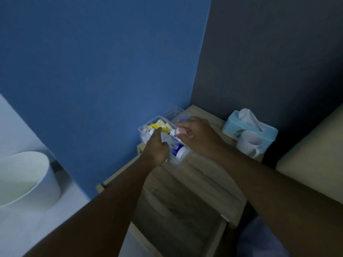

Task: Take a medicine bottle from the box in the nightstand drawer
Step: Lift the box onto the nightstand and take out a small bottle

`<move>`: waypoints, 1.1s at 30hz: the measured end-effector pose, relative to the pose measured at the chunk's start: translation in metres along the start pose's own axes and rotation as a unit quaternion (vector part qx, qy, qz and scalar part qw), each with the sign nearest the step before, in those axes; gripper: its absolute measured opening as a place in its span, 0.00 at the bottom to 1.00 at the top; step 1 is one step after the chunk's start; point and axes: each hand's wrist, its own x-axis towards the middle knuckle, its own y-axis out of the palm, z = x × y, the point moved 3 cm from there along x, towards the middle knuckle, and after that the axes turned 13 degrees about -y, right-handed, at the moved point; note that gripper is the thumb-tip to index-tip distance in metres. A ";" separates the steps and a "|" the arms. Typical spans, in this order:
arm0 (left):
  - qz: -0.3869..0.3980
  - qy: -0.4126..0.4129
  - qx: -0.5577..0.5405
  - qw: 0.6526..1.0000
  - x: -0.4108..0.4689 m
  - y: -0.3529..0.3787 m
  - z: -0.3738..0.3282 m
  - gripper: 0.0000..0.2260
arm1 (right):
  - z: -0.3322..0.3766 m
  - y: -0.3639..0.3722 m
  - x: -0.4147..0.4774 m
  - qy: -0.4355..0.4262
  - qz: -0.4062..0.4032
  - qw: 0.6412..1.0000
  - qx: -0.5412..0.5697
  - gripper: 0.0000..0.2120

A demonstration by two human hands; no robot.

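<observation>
Right hand (196, 138) curled around pink-capped medicine bottle (177, 132), lifting end at clear box (159, 134) rim. Left hand (157, 147) at 9 o'clock of it, fingers loosely bent over box contents, grip unclear. Box on nightstand (200, 179) top; drawer (178, 234) open at 6 o'clock.

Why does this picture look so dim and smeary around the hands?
Head view: the room is dimly lit, with a blue cast and no glare; the left hand, right hand and clear plastic box of medicines are motion-blurred; the light blue tissue box looks sharper; the wide lens bends the edges.
</observation>
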 end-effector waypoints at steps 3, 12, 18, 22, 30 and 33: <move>0.052 -0.083 -0.248 0.964 -0.032 0.013 -0.025 0.15 | 0.014 -0.019 -0.013 0.015 -0.020 1.000 0.017 0.10; 0.213 -0.070 -0.470 0.854 -0.099 0.034 -0.048 0.14 | 0.047 -0.072 -0.042 -0.006 0.014 1.000 -0.003 0.09; 0.213 -0.087 -0.513 0.827 -0.116 0.047 -0.050 0.14 | 0.056 -0.096 -0.053 -0.029 0.055 0.998 0.031 0.08; 0.206 -0.092 -0.526 0.820 -0.116 0.056 -0.047 0.13 | 0.049 -0.098 -0.064 0.074 0.059 0.973 0.211 0.29; 0.234 -0.088 -0.497 0.831 -0.112 0.063 -0.036 0.13 | 0.040 -0.095 -0.067 0.104 0.032 0.990 0.087 0.13; 0.213 -0.109 -0.507 0.828 -0.108 0.066 -0.028 0.13 | 0.035 -0.090 -0.069 0.089 0.075 0.981 0.158 0.21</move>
